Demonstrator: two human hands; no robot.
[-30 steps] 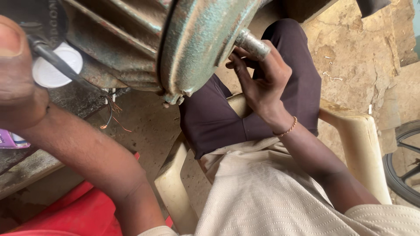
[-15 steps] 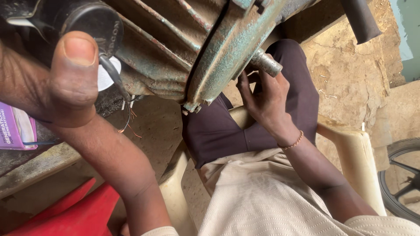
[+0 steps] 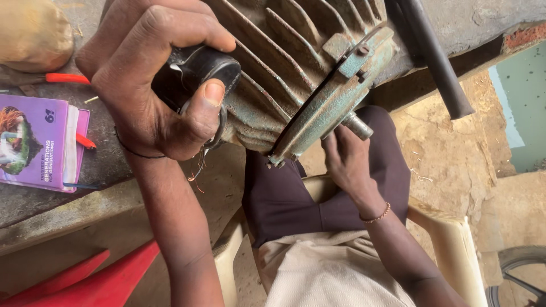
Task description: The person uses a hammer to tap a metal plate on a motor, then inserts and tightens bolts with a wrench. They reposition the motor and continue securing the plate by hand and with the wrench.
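Motor (image 3: 296,74) between both hands (image 3: 153,85)

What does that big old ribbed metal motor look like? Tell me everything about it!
The motor is a heavy-looking metal body with long raised fins, its greenish paint worn and rusty. A round end plate is bolted on, and a short silvery shaft sticks out of it. It lies tilted, over the person's lap. The left hand grips a black round part on its side, where thin wires hang. The right hand touches it just under the shaft.
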